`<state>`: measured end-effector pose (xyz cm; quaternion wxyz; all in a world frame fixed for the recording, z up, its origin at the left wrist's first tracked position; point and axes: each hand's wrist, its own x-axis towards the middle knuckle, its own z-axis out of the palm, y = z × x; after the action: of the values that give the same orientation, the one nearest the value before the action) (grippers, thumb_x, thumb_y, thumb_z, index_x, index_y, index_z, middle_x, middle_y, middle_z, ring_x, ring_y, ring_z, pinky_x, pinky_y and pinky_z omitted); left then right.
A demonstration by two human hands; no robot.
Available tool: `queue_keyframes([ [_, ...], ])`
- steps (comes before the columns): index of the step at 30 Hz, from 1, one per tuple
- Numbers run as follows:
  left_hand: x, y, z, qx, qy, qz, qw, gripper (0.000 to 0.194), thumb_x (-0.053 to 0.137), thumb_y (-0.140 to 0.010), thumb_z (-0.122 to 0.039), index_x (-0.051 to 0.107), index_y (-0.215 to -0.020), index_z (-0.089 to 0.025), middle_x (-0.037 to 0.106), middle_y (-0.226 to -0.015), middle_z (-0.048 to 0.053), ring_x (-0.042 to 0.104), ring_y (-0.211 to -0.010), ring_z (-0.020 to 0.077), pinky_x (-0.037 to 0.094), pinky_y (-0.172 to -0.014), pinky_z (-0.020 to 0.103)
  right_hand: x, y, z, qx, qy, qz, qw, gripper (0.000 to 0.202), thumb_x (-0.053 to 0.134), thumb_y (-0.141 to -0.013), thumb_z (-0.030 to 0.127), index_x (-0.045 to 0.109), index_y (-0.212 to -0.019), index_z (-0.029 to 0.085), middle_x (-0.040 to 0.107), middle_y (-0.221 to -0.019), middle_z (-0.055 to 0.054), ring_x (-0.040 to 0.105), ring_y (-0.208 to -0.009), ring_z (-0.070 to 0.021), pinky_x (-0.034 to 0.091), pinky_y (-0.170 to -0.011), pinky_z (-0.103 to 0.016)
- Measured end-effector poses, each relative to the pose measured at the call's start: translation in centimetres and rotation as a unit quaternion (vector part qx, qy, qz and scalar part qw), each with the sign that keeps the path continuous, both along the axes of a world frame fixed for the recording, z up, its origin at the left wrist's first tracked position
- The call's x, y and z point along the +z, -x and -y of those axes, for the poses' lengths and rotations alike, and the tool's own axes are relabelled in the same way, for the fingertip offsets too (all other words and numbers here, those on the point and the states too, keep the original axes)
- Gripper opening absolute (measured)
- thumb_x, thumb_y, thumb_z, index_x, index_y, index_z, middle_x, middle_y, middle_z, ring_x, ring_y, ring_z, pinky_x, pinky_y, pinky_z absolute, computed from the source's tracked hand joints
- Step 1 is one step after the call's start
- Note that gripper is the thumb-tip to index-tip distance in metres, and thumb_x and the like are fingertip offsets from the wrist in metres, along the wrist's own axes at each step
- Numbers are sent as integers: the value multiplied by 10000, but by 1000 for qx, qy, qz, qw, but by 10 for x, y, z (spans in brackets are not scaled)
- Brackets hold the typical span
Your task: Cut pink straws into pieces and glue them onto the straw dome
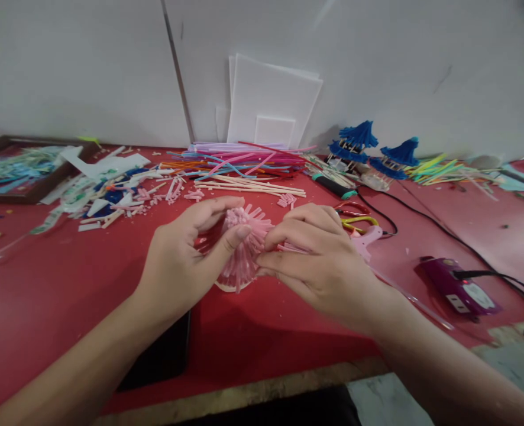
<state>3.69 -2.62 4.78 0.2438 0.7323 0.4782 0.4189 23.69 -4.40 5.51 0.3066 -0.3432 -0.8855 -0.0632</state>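
A cone-shaped bundle of pink tubes [239, 254] stands on the red table, over a pale round base edge. My left hand [188, 245] curves round its left side, with the thumb on the tubes near the top and the fingers partly hidden behind. At the right side, my right hand [315, 254] has its thumb and fingers pinched together at the tubes. Pink strands show between the fingers of that hand.
Behind lie loose colored sticks [244, 160], with cut scraps [111, 195] to the left. Two blue-roofed models [357, 139] stand at the back right. A purple power box [459, 287] with a black cable is at the right, a black phone-like slab [164, 349] at the front.
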Motion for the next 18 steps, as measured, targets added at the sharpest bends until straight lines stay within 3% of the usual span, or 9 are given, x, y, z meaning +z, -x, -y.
queue_keyframes([
  [6,-1,0,1,-9,-6,-21,1000,435,609,-865,-477,607,-1200,-200,703,-1182,69,688,-1008,233,548,-827,330,-5,2,3,4,-29,-12,999,143,620,-885,170,726,-805,223,717,-866,11,527,-837,-154,367,-763,-340],
  [13,-1,0,1,-4,-5,-17,1000,406,627,-855,-469,605,-1176,-222,706,-1156,63,686,-1004,241,558,-817,333,-25,-4,1,25,-83,-54,995,91,668,-865,190,728,-880,256,727,-881,23,567,-907,-144,422,-781,-321],
  [18,-2,-1,1,-12,0,-9,1000,385,632,-857,-454,601,-1171,-233,706,-1137,57,689,-980,227,554,-808,324,-31,-4,-7,31,-85,-105,990,99,680,-849,197,738,-818,271,708,-910,9,539,-930,-161,454,-828,-321],
])
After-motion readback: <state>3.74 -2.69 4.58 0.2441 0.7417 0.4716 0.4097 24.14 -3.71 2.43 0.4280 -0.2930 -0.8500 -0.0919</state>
